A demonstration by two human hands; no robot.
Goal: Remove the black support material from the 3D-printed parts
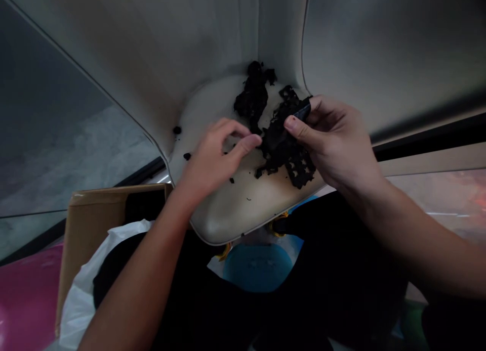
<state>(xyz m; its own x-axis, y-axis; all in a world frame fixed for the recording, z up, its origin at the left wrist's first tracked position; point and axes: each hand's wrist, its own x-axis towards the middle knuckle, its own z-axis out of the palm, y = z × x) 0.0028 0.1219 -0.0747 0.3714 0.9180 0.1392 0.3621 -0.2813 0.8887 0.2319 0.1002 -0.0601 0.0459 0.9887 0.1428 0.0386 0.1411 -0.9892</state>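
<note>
My right hand (337,138) pinches a ragged black perforated piece (283,138) between thumb and fingers. The piece has torn edges and rows of small holes, with a smoother, shinier strip near my thumb. My left hand (218,156) is at the left edge of that piece, thumb and index tips brought together; whatever they pinch is too small to make out. Just beyond lies a heap of black scraps (252,95) on the pale seat-like surface (212,214). Small black crumbs (187,156) are scattered left of my left hand.
Pale curved walls (190,32) rise behind the surface. At the lower left stands an open cardboard box (114,202) with a white plastic bag (87,285) against it. A pink object (30,295) is farther left. Below the front edge a blue round object (258,270) shows.
</note>
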